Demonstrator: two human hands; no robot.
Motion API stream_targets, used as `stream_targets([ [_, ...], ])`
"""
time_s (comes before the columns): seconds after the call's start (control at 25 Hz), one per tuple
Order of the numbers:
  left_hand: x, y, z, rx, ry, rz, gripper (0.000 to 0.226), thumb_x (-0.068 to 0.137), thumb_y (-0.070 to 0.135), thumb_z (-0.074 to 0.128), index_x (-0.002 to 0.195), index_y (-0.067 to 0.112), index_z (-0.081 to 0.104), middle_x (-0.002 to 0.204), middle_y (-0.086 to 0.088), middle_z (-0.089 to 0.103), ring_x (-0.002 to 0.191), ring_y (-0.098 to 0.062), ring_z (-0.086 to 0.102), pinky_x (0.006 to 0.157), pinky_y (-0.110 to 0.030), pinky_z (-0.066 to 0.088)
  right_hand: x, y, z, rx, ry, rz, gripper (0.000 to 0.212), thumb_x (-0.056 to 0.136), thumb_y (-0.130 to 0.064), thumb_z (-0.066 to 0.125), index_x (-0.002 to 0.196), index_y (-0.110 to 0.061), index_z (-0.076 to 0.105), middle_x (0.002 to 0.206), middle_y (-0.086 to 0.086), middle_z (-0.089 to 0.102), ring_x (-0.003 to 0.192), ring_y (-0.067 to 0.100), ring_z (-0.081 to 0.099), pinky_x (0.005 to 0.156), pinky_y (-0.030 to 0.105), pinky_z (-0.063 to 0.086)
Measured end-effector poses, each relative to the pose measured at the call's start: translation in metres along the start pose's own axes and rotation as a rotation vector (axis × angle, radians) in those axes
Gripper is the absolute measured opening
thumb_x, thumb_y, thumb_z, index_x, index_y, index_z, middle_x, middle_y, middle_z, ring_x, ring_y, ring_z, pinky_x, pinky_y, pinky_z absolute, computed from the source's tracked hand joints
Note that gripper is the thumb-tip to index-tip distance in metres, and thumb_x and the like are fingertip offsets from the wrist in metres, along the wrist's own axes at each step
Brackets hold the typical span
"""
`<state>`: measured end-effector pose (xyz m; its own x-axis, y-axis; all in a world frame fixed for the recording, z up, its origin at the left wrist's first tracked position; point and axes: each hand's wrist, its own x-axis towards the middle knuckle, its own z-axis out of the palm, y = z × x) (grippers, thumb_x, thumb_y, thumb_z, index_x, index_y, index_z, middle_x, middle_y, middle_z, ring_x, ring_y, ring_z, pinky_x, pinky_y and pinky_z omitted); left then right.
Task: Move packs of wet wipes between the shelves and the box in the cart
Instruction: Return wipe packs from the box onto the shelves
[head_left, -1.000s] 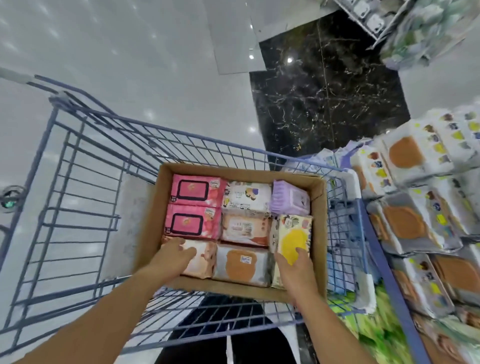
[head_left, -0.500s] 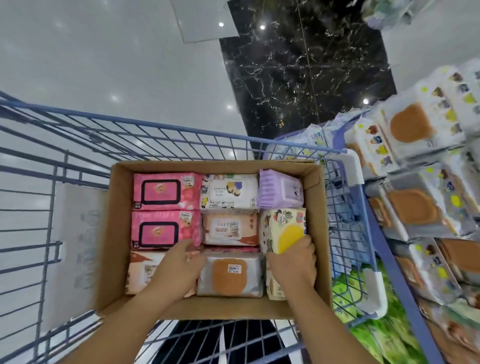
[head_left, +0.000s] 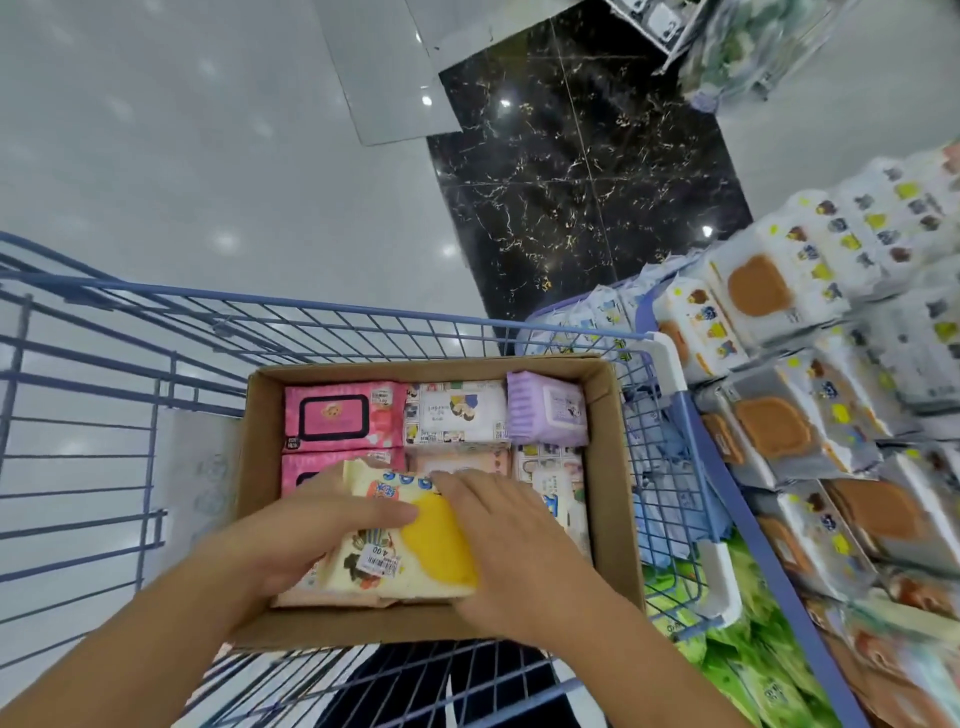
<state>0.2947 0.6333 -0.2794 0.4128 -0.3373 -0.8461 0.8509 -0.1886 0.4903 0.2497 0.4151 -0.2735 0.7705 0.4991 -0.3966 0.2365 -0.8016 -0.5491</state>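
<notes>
Two hands are on one pack, as I read it. The cream wet-wipe pack (head_left: 384, 556) with a yellow lid lies flat over the near rows inside the cardboard box (head_left: 615, 493) in the blue cart (head_left: 363, 322). The left hand (head_left: 291, 535) grips its left end, thumb across the top, fingers (head_left: 291, 569) curled beneath. The right hand (head_left: 514, 551) rests on it, fingers straight over the lid. Stocked shelves (head_left: 810, 415) stand just beside the cart on the right.

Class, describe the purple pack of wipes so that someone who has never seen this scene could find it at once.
Start at the blue wire cart and look into the cardboard box inside it. The purple pack sits in the box's far right corner, beside a white cartoon pack. It is the only purple one in the box.
</notes>
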Motion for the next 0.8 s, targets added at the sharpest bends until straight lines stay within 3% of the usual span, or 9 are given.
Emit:
stream_targets([
  [0.12, -0.004, -0.027, -0.015, -0.104, 0.125, 0.046, 0.059, 0.061, 0.016, 0.095, 0.114, 0.012, 0.068, 0.109, -0.019, 0.076, 0.095, -0.035, 0.076, 0.077, -0.042, 0.062, 0.001, 0.016, 0.008, 0.506, -0.072, 0.278, 0.086, 0.086, -0.054, 0.070, 0.154, -0.042, 0.019, 0.143, -0.029, 0.020, 0.133, -0.010, 0.016, 0.112, 0.016, 0.015],
  [0.2, -0.008, -0.045, -0.033, -0.168, 0.214, 0.062, 0.081, 0.043, 0.023, 0.102, 0.115, 0.014, 0.066, 0.107, -0.019, 0.077, 0.092, -0.036, 0.076, 0.071, -0.043, 0.063, 0.000, 0.057, 0.041, 0.656, 0.088, 0.576, 0.058, 0.094, -0.045, 0.064, 0.144, -0.036, 0.038, 0.141, -0.017, 0.038, 0.128, -0.007, 0.039, 0.106, 0.012, 0.031],
  [0.28, -0.012, -0.060, -0.051, -0.236, 0.243, 0.076, 0.109, 0.023, 0.034, 0.105, 0.123, 0.012, 0.064, 0.109, -0.021, 0.076, 0.094, -0.040, 0.075, 0.069, -0.044, 0.064, -0.002, 0.103, 0.083, 0.583, 0.132, 0.917, 0.057, 0.088, -0.049, 0.064, 0.136, -0.024, 0.048, 0.134, -0.001, 0.053, 0.118, 0.015, 0.056, 0.102, 0.031, 0.047],
  [0.36, -0.018, -0.071, -0.065, -0.290, 0.254, 0.102, 0.115, 0.019, 0.038, 0.104, 0.124, 0.011, 0.065, 0.111, -0.023, 0.075, 0.094, -0.042, 0.074, 0.071, -0.047, 0.064, 0.001, 0.137, 0.119, 0.560, 0.069, 1.110, 0.076, 0.070, -0.057, 0.066, 0.133, -0.019, 0.048, 0.131, 0.006, 0.057, 0.115, 0.027, 0.058, 0.101, 0.043, 0.050],
  [0.44, -0.025, -0.084, -0.077, -0.325, 0.268, 0.135, 0.103, 0.026, 0.036, 0.103, 0.120, 0.011, 0.068, 0.110, -0.022, 0.075, 0.092, -0.042, 0.075, 0.070, -0.049, 0.064, 0.016, 0.151, 0.139, 0.559, 0.117, 1.203, 0.086, 0.065, -0.056, 0.074, 0.134, -0.013, 0.044, 0.133, 0.010, 0.054, 0.122, 0.032, 0.055, 0.102, 0.046, 0.048],
  [0.6, -0.020, -0.118, -0.101, -0.456, 0.322, 0.040, 0.057, 0.067, 0.020, 0.083, 0.122, 0.012, 0.067, 0.107, -0.022, 0.076, 0.089, -0.045, 0.075, 0.068, -0.062, 0.060, 0.056, 0.163, 0.158, 0.416, 0.200, 1.363, 0.119, 0.060, -0.068, 0.082, 0.144, -0.003, 0.029, 0.146, 0.018, 0.043, 0.132, 0.036, 0.046, 0.103, 0.046, 0.044],
  [0.68, -0.010, -0.173, -0.142, -0.515, 0.453, 0.001, 0.038, 0.091, 0.006, 0.062, 0.129, 0.006, 0.062, 0.085, -0.021, 0.078, 0.073, -0.035, 0.077, 0.055, -0.048, 0.063, 0.070, 0.167, 0.162, 0.352, 0.184, 1.407, 0.127, 0.054, -0.070, 0.085, 0.144, -0.001, 0.026, 0.147, 0.019, 0.042, 0.133, 0.036, 0.045, 0.105, 0.046, 0.044],
  [0.76, 0.026, -0.227, -0.178, -0.551, 0.503, 0.007, 0.056, 0.091, 0.001, 0.066, 0.142, -0.006, 0.046, 0.060, -0.012, 0.073, 0.049, -0.019, 0.072, 0.042, -0.025, 0.057, 0.074, 0.174, 0.166, 0.296, 0.168, 1.403, 0.122, 0.053, -0.069, 0.085, 0.140, -0.002, 0.031, 0.144, 0.019, 0.046, 0.131, 0.035, 0.048, 0.105, 0.045, 0.044],
  [0.8, 0.031, -0.233, -0.172, -0.521, 0.487, 0.052, 0.072, 0.079, 0.005, 0.077, 0.143, -0.008, 0.045, 0.060, -0.010, 0.074, 0.048, -0.019, 0.071, 0.041, -0.025, 0.057, 0.074, 0.176, 0.167, 0.265, 0.176, 1.391, 0.117, 0.053, -0.069, 0.085, 0.136, -0.004, 0.035, 0.140, 0.018, 0.050, 0.129, 0.035, 0.051, 0.104, 0.044, 0.045],
])
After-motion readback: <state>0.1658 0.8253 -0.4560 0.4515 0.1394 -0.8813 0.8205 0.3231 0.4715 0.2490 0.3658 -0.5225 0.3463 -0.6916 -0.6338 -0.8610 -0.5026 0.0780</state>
